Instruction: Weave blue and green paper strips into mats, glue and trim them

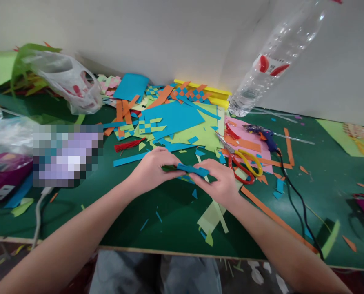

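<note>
Between my two hands is a small blue paper piece (191, 169), seen nearly edge-on, with a bit of blue and green checkered weave below it. My left hand (156, 165) pinches its left end, thumb beneath and fingers above. At the other end, my right hand (217, 179) grips it the same way. Scissors (245, 163) with red and yellow handles lie just beyond my right hand. A red tassel (129, 145) and a long blue paper strip (129, 159) rest past my left hand. Under my right wrist is a pale green paper scrap (211, 218).
Blue and green paper sheets (176, 118) and woven pieces are heaped at the back. A glue gun (266, 136) with a black cord lies right. A plastic bottle (270, 61) leans on the wall. Left are a pixelated device (67, 155), a plastic bag (74, 81) and a purple box (9, 177).
</note>
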{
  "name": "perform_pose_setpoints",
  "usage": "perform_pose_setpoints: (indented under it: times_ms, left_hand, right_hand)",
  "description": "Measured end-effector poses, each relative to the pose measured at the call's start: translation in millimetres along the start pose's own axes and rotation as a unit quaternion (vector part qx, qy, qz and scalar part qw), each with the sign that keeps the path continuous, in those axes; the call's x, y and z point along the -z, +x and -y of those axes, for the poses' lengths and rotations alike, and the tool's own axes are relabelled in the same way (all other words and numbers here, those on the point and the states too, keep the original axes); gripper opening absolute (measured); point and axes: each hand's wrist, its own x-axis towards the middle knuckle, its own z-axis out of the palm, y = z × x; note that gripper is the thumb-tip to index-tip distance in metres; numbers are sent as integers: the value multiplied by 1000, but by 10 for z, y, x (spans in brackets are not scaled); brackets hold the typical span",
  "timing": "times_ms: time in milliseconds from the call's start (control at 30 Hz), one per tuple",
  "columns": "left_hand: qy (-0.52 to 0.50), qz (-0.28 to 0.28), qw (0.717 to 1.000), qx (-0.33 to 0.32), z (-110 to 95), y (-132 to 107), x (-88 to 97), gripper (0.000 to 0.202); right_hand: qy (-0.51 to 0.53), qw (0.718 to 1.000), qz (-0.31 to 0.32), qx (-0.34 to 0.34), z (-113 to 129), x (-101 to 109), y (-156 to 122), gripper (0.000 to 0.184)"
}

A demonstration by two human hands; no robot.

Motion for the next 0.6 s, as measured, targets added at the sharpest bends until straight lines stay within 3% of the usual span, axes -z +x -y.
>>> perform_pose_setpoints:
  times_ms: [600]
  left_hand:
    - [36,5,998,-44,-52,-28,-52,18]
  right_hand:
    - [64,998,-17,6,45,-11,10,5]
